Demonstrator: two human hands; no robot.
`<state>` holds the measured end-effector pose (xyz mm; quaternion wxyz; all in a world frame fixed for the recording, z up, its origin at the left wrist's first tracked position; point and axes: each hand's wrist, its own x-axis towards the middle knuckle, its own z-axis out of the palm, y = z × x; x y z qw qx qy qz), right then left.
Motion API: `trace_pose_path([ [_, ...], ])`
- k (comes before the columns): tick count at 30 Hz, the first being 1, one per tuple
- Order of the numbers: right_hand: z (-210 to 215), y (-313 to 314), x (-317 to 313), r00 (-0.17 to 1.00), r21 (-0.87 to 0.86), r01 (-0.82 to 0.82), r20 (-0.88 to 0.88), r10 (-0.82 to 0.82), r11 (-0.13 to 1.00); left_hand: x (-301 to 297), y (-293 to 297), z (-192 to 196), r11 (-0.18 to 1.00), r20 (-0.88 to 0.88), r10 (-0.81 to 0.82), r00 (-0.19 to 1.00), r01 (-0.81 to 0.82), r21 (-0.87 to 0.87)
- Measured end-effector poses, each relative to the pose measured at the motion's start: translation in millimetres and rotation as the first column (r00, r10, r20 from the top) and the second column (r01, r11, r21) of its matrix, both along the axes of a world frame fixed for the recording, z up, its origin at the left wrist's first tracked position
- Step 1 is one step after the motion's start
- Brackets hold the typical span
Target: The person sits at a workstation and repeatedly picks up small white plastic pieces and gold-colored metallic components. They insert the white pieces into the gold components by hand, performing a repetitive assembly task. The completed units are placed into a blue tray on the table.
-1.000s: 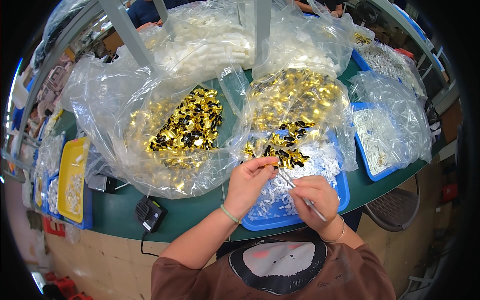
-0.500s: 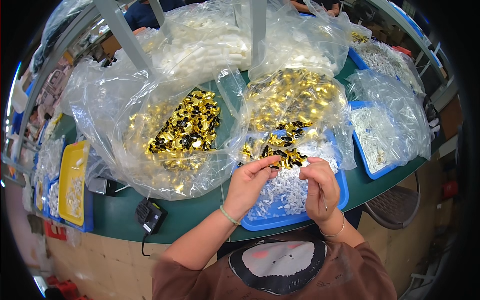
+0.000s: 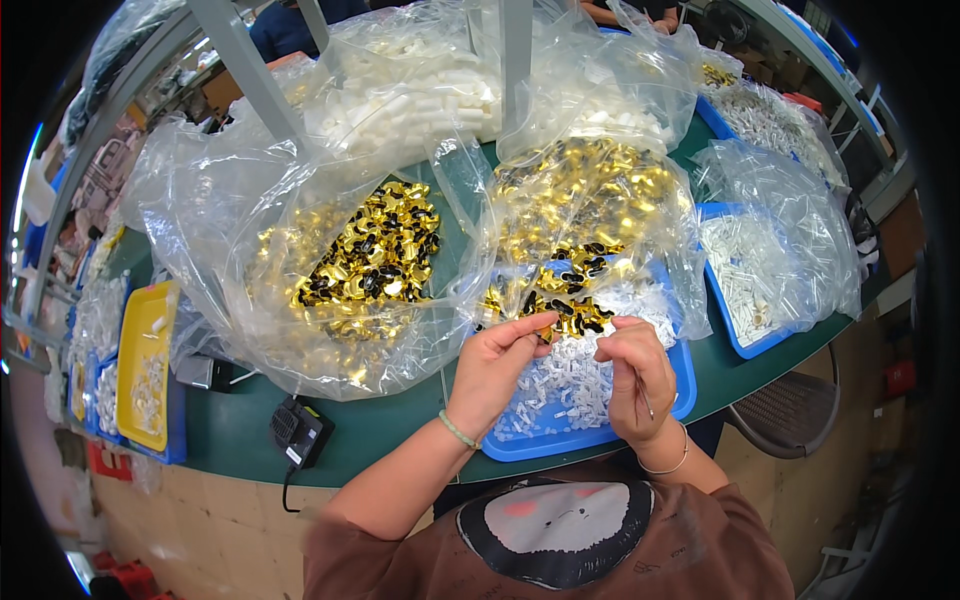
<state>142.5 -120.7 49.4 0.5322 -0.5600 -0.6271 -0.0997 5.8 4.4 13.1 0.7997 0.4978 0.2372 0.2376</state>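
Observation:
My left hand (image 3: pixel 492 368) pinches a small gold and black part (image 3: pixel 545 334) between thumb and index finger. Across from it, my right hand (image 3: pixel 640 378) is closed with fingers curled round a thin metal tool (image 3: pixel 649 405); only one slim end shows below the palm, so its kind is unclear. Both hands are over a blue tray (image 3: pixel 540 447) of small clear-white plastic pieces (image 3: pixel 565 390). Just beyond the fingers, loose gold and black parts (image 3: pixel 575 316) spill onto these pieces from a clear plastic bag (image 3: pixel 600 200).
Another open bag of gold and black parts (image 3: pixel 385 245) lies left. White cylindrical pieces (image 3: pixel 410 105) fill bags behind. A blue tray (image 3: pixel 745 350) stands right, a yellow tray (image 3: pixel 125 400) left. A black corded device (image 3: pixel 300 432) sits near the edge. Grey posts (image 3: pixel 517 80) rise at the back.
My right hand has shifted slightly left, toward the left hand. The left hand has tilted a little, showing more of the gold part in its pinch.

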Motion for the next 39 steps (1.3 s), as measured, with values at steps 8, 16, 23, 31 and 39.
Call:
trace_pose_path([
  [8, 13.0, 6.3, -6.7, 0.982, -0.294, 0.163, -0.048, -0.185, 0.942, 1.0, -1.3, 3.3, 1.000, 0.011, -0.008, 1.000, 0.008, -0.014],
  [16, 13.0, 18.6, -12.0, 0.959, -0.445, 0.187, -0.110, -0.261, 0.876, 0.0, -8.0, 8.5, 0.996, 0.080, -0.061, 0.995, 0.056, 0.065],
  [23, 10.6, 11.7, -6.9, 0.959, -0.326, 0.104, -0.216, -0.181, 0.940, 0.2, -9.1, 1.7, 0.999, 0.065, -0.003, 0.998, 0.000, 0.054],
  [31, 9.9, -0.7, 6.0, 0.995, 0.007, 0.100, 0.002, -0.100, 0.995, -3.8, -4.0, -7.3, 0.983, -0.031, 0.028, 0.999, -0.021, 0.183],
  [39, -5.6, -2.3, 3.5, 0.839, 0.043, -0.055, -0.539, 0.070, 0.998, 0.4, 0.7, 1.4, 0.994, 0.045, 0.085, 0.995, -0.082, -0.071],
])
